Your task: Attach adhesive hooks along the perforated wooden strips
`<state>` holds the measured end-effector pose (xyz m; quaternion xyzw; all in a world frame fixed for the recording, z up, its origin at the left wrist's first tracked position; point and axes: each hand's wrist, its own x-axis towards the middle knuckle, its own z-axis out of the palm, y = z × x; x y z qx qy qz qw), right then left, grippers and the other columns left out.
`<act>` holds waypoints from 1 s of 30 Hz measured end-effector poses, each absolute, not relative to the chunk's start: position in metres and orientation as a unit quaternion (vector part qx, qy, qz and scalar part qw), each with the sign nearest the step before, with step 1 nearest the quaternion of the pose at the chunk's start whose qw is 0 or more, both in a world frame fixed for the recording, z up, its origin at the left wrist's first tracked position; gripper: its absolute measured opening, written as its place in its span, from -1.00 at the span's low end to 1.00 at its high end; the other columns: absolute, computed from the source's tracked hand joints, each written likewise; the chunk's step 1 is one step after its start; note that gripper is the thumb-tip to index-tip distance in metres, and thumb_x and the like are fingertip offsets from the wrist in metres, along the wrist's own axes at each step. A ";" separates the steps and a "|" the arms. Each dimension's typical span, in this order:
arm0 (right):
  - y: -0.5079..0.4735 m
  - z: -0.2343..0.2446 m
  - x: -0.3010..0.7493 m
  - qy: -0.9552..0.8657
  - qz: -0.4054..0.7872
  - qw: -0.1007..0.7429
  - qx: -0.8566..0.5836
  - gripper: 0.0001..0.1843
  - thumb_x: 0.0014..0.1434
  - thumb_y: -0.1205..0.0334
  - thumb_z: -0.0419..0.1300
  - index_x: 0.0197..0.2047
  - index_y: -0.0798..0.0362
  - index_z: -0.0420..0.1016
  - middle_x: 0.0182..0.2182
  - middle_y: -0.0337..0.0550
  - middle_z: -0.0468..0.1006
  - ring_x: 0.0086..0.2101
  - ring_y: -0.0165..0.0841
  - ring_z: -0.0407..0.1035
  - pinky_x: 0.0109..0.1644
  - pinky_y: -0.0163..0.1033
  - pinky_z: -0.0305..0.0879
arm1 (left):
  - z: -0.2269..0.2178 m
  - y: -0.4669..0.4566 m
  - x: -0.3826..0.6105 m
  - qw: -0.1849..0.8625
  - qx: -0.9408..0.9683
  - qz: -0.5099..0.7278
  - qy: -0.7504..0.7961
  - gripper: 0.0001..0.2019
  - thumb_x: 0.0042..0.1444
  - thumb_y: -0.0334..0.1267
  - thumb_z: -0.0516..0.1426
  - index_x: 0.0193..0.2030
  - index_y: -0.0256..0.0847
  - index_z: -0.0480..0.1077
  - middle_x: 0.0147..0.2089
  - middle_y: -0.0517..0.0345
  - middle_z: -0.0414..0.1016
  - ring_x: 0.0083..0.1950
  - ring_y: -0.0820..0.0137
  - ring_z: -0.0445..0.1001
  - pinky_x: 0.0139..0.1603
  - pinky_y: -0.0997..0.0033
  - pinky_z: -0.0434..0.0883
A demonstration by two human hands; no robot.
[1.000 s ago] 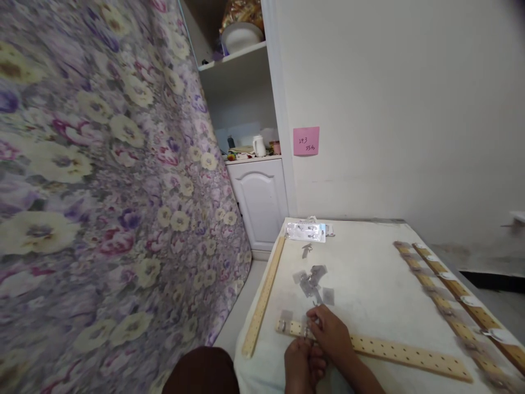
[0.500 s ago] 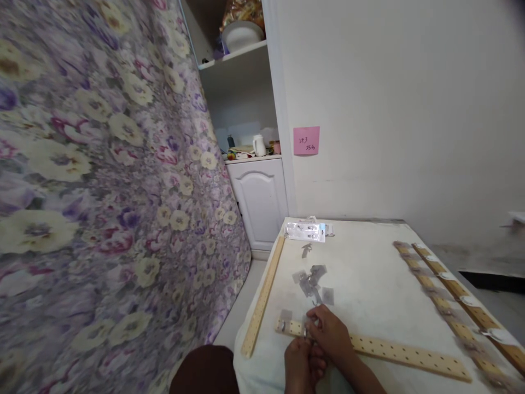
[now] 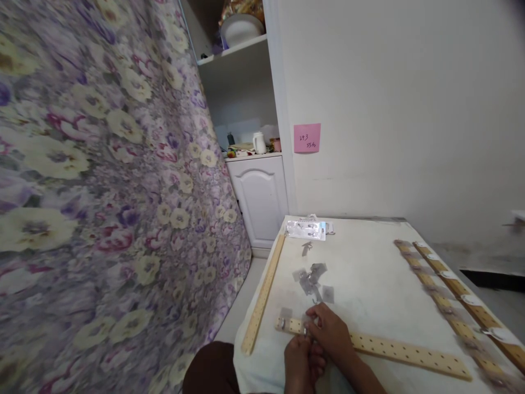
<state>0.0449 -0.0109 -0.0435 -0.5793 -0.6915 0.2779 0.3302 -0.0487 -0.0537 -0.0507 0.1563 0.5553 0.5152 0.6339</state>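
Note:
A perforated wooden strip (image 3: 406, 353) lies across the near part of the table. Over its left part, my right hand (image 3: 330, 331) pinches a clear-backed metal hook (image 3: 305, 330) against the wood. Below it, my left hand (image 3: 299, 361) is closed, its fingertips at the hook's lower end; they partly hide it. Another clear-backed hook (image 3: 283, 322) sits at the strip's left end. Beyond my hands lies a loose pile of clear-backed hooks (image 3: 309, 280), with a clear square (image 3: 328, 294) beside it and a single hook (image 3: 307, 249) farther back.
A second perforated strip (image 3: 262, 298) runs along the table's left edge. On the right lie a strip fitted with clear-backed hooks (image 3: 443, 306) and a browner strip with white round-backed hooks (image 3: 463, 294). Hook packaging (image 3: 305, 230) rests at the back. A floral curtain (image 3: 123, 219) hangs at left.
The view has shifted slightly, and my knee shows a little farther right. Both hands stay at the same hook on the strip.

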 end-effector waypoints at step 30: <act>-0.011 -0.038 0.048 -0.686 0.292 0.324 -0.583 -0.79 -0.04 0.23 0.10 -0.27 -0.05 0.44 -0.32 -0.29 0.50 -0.37 -0.39 0.34 -0.26 -0.32 0.17 | -0.040 -0.052 -0.043 0.619 0.172 0.477 0.600 -0.85 0.03 -0.18 0.03 -0.45 -0.18 0.16 -0.69 0.26 0.37 -0.77 0.56 0.26 -0.70 0.59 0.00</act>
